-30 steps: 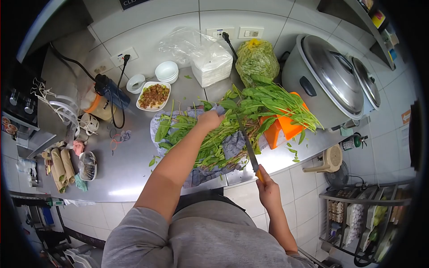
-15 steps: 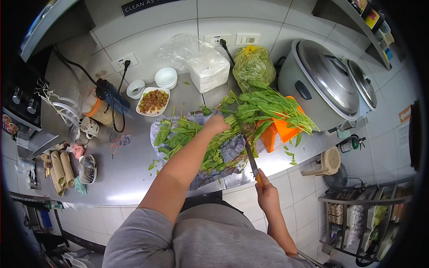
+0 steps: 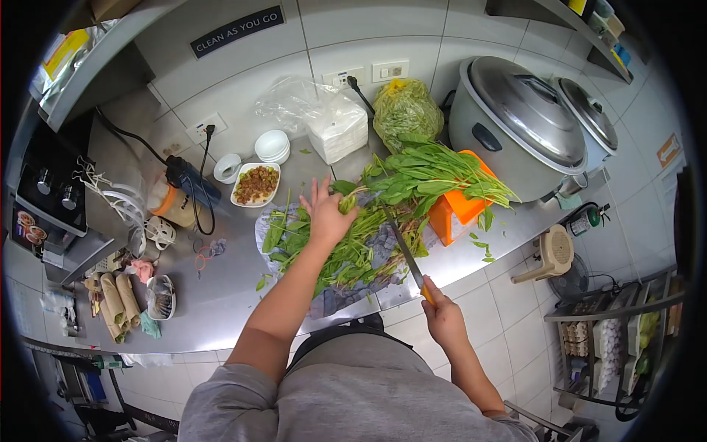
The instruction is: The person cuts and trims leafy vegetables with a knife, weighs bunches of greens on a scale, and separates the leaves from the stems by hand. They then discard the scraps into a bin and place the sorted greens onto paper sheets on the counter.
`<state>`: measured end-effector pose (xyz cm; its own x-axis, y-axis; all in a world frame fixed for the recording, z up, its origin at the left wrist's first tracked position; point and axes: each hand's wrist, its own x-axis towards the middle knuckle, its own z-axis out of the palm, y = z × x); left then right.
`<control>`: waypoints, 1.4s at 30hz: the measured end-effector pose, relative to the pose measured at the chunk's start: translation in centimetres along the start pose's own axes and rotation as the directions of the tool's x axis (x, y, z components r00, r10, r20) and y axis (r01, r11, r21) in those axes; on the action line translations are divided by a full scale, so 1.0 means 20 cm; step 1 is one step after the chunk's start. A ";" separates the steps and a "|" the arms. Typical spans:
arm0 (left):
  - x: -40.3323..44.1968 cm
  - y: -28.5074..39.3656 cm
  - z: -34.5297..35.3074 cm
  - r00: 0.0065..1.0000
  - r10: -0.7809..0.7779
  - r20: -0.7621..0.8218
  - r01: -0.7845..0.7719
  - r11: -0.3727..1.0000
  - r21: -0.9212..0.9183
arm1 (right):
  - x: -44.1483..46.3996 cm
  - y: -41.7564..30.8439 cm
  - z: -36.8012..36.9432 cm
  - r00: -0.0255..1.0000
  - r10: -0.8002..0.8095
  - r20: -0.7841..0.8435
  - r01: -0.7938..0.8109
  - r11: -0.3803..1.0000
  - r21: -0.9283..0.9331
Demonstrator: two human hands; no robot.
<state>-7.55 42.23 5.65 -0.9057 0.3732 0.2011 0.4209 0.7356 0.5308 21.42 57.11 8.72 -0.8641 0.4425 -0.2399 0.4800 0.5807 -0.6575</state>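
Note:
My left hand (image 3: 329, 216) is over the pile of cut leafy greens (image 3: 361, 250), its outer fingers spread. A small bunch of green stems (image 3: 348, 202) appears pinched on its thumb side. My right hand (image 3: 445, 315) grips the yellow handle of a long kitchen knife (image 3: 407, 255), whose blade points away from me across the pile's right side. Crumpled printed paper (image 3: 329, 304) lies under the greens. Long leafy stalks (image 3: 434, 173) rest across an orange container (image 3: 442, 219) just right of the blade.
A dish of chopped brown food (image 3: 255, 184), stacked white bowls (image 3: 272, 146) and bagged white boxes (image 3: 339, 136) stand behind. A bag of greens (image 3: 407, 114) and a large lidded pot (image 3: 515, 125) are at back right. Bottle (image 3: 193, 179) and rolled brown paper (image 3: 114, 302) sit left.
My left hand has shifted left and its outer fingers have spread; before, it was closed over the stalks beside the blade. The knife stays in my right hand. The camera view has shifted slightly.

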 end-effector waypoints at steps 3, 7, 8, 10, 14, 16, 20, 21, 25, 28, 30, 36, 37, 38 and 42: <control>-0.04 -0.04 0.08 0.974 0.150 -0.173 -0.134 0.986 0.098 | -0.01 -0.01 0.01 1.000 -0.012 0.007 0.012 1.000 -0.003; -0.04 -0.20 0.26 0.962 -0.106 0.251 0.191 0.920 -0.341 | -0.05 -0.03 0.00 0.998 -0.064 -0.006 0.064 0.997 0.043; -0.03 -0.24 0.31 0.951 -0.024 0.307 0.127 0.939 -0.321 | -0.07 -0.04 -0.02 0.998 -0.068 -0.012 0.068 0.997 0.042; 0.00 -0.19 0.32 0.954 -0.070 0.290 0.137 0.966 -0.218 | -0.12 -0.06 -0.06 0.998 -0.064 0.001 0.064 0.997 0.037; 0.06 -0.10 0.33 0.922 -0.097 0.374 0.038 0.986 0.164 | -0.21 -0.02 -0.12 0.969 -0.227 -0.098 0.228 0.974 0.001; 0.07 -0.08 0.34 0.911 -0.044 0.410 -0.035 0.983 0.182 | -0.23 -0.04 -0.15 0.969 -0.230 -0.084 0.229 0.973 -0.025; 0.02 -0.05 0.36 0.889 0.055 0.455 -0.165 0.965 0.206 | -0.09 -0.05 -0.06 0.974 -0.221 -0.046 0.211 0.965 -0.153; 0.00 -0.05 0.37 0.886 0.056 0.460 -0.166 0.965 0.203 | -0.05 -0.06 -0.04 0.976 -0.215 -0.045 0.206 0.966 -0.154; -0.06 -0.12 0.45 0.911 0.197 0.363 -0.281 0.939 0.196 | 0.10 -0.11 0.02 0.992 -0.120 0.040 0.126 0.975 -0.184; -0.09 -0.05 0.43 0.912 0.191 0.363 -0.258 0.955 0.145 | 0.21 -0.08 0.10 0.989 -0.095 0.112 0.115 0.974 -0.194; -0.08 0.01 0.33 0.914 0.140 0.382 -0.200 0.972 0.122 | 0.25 -0.08 0.14 0.989 -0.073 0.128 0.102 0.966 -0.236; 0.06 0.04 -0.17 0.948 0.009 0.319 0.095 0.947 -0.307 | 0.22 -0.04 0.17 0.992 -0.083 0.091 0.097 0.983 -0.155; 0.06 0.03 -0.27 0.973 0.051 0.227 0.052 0.903 -0.426 | 0.22 -0.04 0.16 0.993 -0.084 0.084 0.095 0.985 -0.142; 0.07 0.03 -0.35 0.987 0.076 0.144 0.005 0.868 -0.497 | 0.21 -0.06 0.15 0.993 -0.063 0.100 0.077 0.986 -0.151; 0.10 0.08 -0.67 0.981 0.186 -0.061 -0.185 0.775 -0.605 | 0.21 -0.06 0.14 0.993 -0.035 0.115 0.056 0.981 -0.187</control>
<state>-9.29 36.60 17.96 -0.8128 0.4683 0.3464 0.4631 0.1590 0.8719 16.70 56.36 6.46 -0.8920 0.3403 -0.2976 0.4506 0.7224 -0.5245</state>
